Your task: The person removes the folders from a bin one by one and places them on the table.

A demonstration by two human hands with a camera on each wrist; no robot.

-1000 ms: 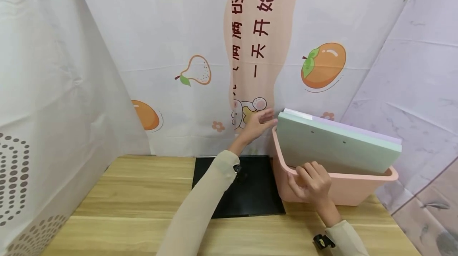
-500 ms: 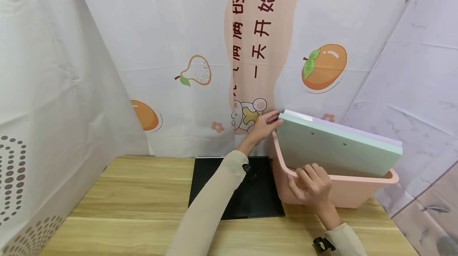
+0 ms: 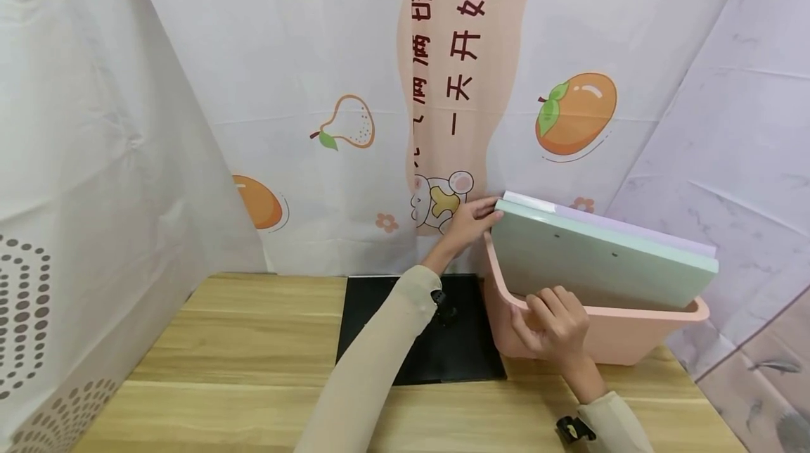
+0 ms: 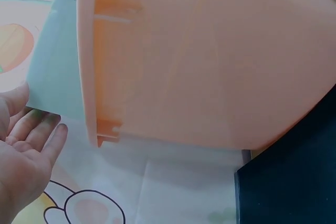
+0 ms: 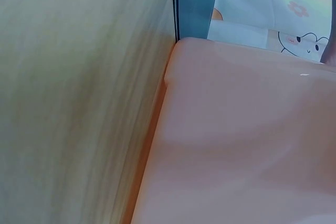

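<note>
- Green folder (image 3: 588,256): tilted in the pink bin (image 3: 614,339), its lower part inside, its upper part above the rim, left end higher.
- Left hand (image 3: 467,223): pinches the folder's upper left corner, thumb in front, fingers behind.
- Right hand (image 3: 560,326): grips the bin's near rim, fingers curled over it, thumb outside.
- Purple folder (image 3: 633,229): just behind the green one, its top edge showing.
- Black board (image 3: 455,351): flat on the wooden table (image 3: 240,340), just left of the bin, partly under the left arm.
- Fruit-print curtain (image 3: 285,52): hangs behind the table.
</note>
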